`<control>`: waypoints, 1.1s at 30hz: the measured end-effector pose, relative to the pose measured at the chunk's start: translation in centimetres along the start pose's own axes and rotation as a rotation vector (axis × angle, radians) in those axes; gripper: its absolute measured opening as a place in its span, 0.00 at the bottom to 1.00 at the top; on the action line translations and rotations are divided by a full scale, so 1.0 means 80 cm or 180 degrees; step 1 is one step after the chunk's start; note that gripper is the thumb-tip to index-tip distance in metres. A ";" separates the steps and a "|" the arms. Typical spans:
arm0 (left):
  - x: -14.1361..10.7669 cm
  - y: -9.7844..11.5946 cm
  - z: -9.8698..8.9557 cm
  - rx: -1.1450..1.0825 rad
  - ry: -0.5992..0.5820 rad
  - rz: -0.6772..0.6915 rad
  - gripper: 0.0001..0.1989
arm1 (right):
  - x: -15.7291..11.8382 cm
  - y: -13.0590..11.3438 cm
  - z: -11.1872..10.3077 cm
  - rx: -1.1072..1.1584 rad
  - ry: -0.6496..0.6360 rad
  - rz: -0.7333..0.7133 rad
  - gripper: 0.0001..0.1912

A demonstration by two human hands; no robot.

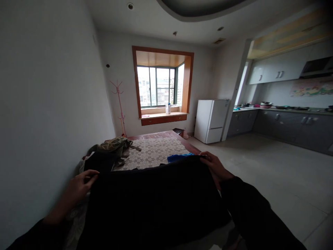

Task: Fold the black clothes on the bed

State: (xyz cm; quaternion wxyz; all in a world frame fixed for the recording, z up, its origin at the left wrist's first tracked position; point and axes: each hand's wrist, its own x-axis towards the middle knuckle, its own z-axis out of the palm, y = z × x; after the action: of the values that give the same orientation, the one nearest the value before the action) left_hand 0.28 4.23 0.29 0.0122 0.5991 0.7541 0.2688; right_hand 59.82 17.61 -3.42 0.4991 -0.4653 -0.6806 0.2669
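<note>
Black cloth [156, 201], perhaps a garment though too dark to tell which kind, spreads between the two grips and down toward the wearer. The left grip [81, 184] is closed to a pinch, thumb against fingers, on the far left corner. The right grip [215, 166] is likewise nipped closed on the far right corner.

As far along as I can judge, the far edge is picked up and drawn out wide, with only a slight sag between the grips; no fold across the cloth can be made out. Letting go has not been done, and whether the near part rests on the desk [162, 134] cannot be told.

That far edge runs from grip to grip, a little higher in view at the right one, and faces the window [156, 86] beyond both. The visible long axis seems to lie along this edge, but foreshortening and the near end below the grips leave it uncertain.

Just left of the right grip, past the edge, lies a blue cloth [179, 158]. Beyond the left grip and to its right sits an olive bag with straps [111, 145], on a lace tablecloth [153, 149].
</note>
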 end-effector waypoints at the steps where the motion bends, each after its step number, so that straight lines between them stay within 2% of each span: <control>1: 0.020 0.005 0.012 0.0261 -0.0222 0.0087 0.19 | 0.021 0.014 0.015 -0.0297 -0.0191 -0.0042 0.17; 3: 0.050 0.012 0.040 0.0726 -0.0492 0.0235 0.17 | 0.052 0.044 0.043 -0.0607 -0.0366 -0.0040 0.11; 6: 0.076 0.015 0.080 0.1118 -0.0584 0.0364 0.14 | 0.076 0.083 0.070 -0.0866 -0.0468 -0.0029 0.07; 11: 0.101 0.010 0.120 0.1370 -0.0581 0.0505 0.17 | 0.088 0.126 0.081 -0.1105 -0.0738 -0.0099 0.16; 16: 0.108 0.008 0.148 0.1608 -0.0654 0.0482 0.18 | 0.097 0.155 0.089 -0.1378 -0.0908 0.0040 0.18; 20: 0.111 0.010 0.172 0.1613 -0.0814 0.0577 0.16 | 0.102 0.167 0.102 -0.1451 -0.1112 0.0092 0.15; 25: 0.120 0.013 0.193 0.1242 -0.1231 0.0782 0.12 | 0.108 0.161 0.112 -0.1268 -0.1442 -0.0034 0.16; 30: 0.125 0.014 0.199 0.1032 -0.1105 0.0750 0.12 | 0.126 0.160 0.117 -0.0928 -0.1173 -0.0041 0.19; 33: 0.122 0.012 0.208 0.1014 -0.1006 0.0626 0.13 | 0.130 0.170 0.126 -0.0983 -0.1222 0.0069 0.18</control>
State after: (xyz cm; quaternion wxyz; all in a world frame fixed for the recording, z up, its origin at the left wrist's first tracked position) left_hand 4.07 19.78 -10.60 0.0092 0.6986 0.7137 0.0492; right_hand 54.75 33.75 -13.85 0.2806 -0.4841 -0.7906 0.2486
